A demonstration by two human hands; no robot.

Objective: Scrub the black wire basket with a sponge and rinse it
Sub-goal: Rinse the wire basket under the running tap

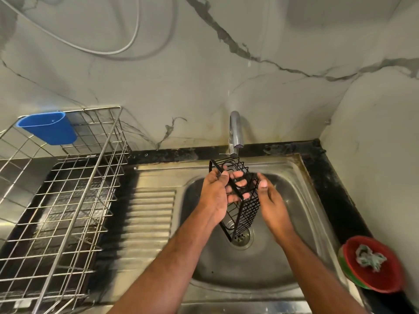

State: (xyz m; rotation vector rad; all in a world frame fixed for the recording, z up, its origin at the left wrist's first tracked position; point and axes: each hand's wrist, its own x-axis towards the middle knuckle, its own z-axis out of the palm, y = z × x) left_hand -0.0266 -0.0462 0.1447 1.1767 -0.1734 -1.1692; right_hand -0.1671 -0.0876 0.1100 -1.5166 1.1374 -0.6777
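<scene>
left hand point(214, 193) grips black wire basket point(246, 205) | right hand point(269, 200) fingers straight | faucet point(235, 132) above

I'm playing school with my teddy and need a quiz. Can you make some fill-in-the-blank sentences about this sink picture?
1. The left hand holds a wire basket coloured ____.
2. The basket is held over the sink, right below the ____.
3. The cup hanging on the metal dish rack is coloured ____.
4. The crumpled scrubber lies in a bowl coloured ____.

Missing words: black; tap; blue; red
</scene>
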